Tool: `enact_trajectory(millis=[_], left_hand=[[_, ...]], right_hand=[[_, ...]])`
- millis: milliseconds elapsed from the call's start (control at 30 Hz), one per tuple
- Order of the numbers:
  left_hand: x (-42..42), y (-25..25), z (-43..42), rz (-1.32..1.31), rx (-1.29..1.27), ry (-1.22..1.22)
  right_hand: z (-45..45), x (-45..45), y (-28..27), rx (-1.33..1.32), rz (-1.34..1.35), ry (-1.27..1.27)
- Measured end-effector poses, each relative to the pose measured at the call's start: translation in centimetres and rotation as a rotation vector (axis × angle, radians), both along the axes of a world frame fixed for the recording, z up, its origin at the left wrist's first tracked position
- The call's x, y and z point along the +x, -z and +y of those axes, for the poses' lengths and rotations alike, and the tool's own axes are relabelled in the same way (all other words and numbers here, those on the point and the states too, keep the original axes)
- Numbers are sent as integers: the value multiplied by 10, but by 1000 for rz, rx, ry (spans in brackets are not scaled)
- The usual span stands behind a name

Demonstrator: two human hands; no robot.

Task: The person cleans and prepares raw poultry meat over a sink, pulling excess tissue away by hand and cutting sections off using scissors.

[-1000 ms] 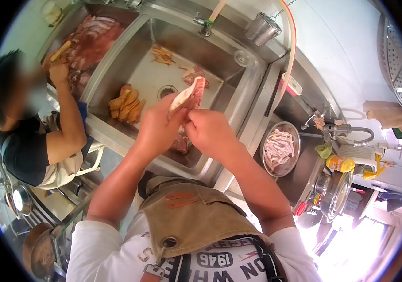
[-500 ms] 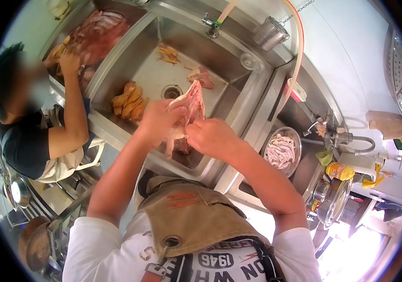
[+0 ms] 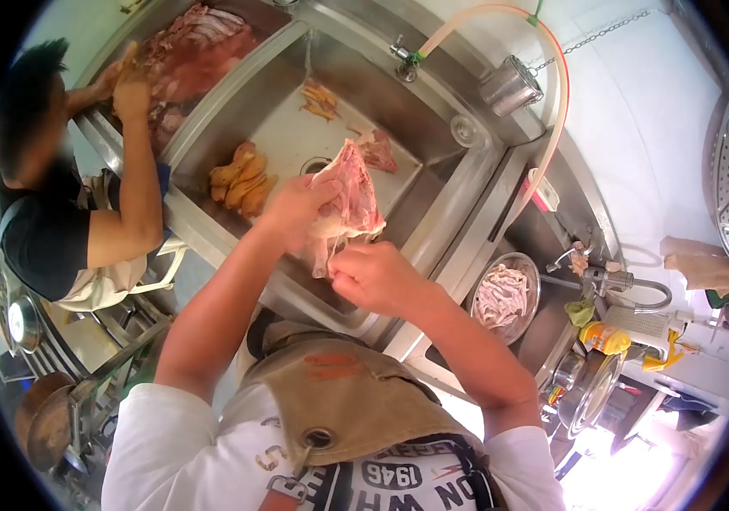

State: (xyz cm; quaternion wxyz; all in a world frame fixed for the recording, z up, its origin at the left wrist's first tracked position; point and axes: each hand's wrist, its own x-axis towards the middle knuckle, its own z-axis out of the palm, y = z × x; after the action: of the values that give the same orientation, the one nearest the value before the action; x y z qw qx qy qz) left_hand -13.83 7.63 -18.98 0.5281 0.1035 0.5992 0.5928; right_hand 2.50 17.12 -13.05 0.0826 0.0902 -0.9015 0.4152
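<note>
Over the steel sink point(image 3: 433, 162) I hold a raw poultry carcass point(image 3: 353, 192), pink inside with pale skin at its lower edge. My left hand point(image 3: 298, 206) is closed around its upper left side. Just below the carcass, my right hand point(image 3: 379, 277) is closed in a pinch on a thin, pale strip of skin or tissue point(image 3: 339, 244) hanging from it. In the sink lie a heap of yellow poultry pieces point(image 3: 241, 180), some yellow feet point(image 3: 320, 100) and a red meat piece point(image 3: 377, 152). The carcass partly hides the drain point(image 3: 314, 165).
A co-worker point(image 3: 58, 213) sits at left, hands at a basin of meat in reddish water point(image 3: 203, 72). At right stands a bowl of pale feet point(image 3: 505, 294). A metal bucket point(image 3: 509, 85), hose point(image 3: 565, 94) and tap point(image 3: 404, 60) are behind the sink.
The carcass has turned, showing more of its pink inside. My right hand has moved down from its side, drawing out a thin strip. The co-worker's hands have shifted slightly at the basin.
</note>
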Motion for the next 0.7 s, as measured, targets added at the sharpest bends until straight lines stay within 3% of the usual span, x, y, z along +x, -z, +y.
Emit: enact_trajectory(millis=[33,100,200,267,300,367,533,700], left_hand=[[-1,-5,1,-59,-23,-39],[-10,37,3,3,44,-57],[-29,69,-7,222,135,27],[-42,88,-19,131,137,-19],[-49,104,-24,-54,117,-112],[-50,112,-33,-197,58,-241],[-50,39,-66,32,-147,-427],[-46,19,-92,-43,-250,-534]], right_hand=[[-3,1,-2,-37,-8,-18],[-11,2,-5,-132,-34,5],[-11,-2,-7,-257,-112,167],[-1,-5,1,-291,-208,336],[5,-6,17,-297,-207,436],[26,-21,27,-101,-351,455],[68,-74,99,199,-399,385],[92,-129,163,451,-535,256]])
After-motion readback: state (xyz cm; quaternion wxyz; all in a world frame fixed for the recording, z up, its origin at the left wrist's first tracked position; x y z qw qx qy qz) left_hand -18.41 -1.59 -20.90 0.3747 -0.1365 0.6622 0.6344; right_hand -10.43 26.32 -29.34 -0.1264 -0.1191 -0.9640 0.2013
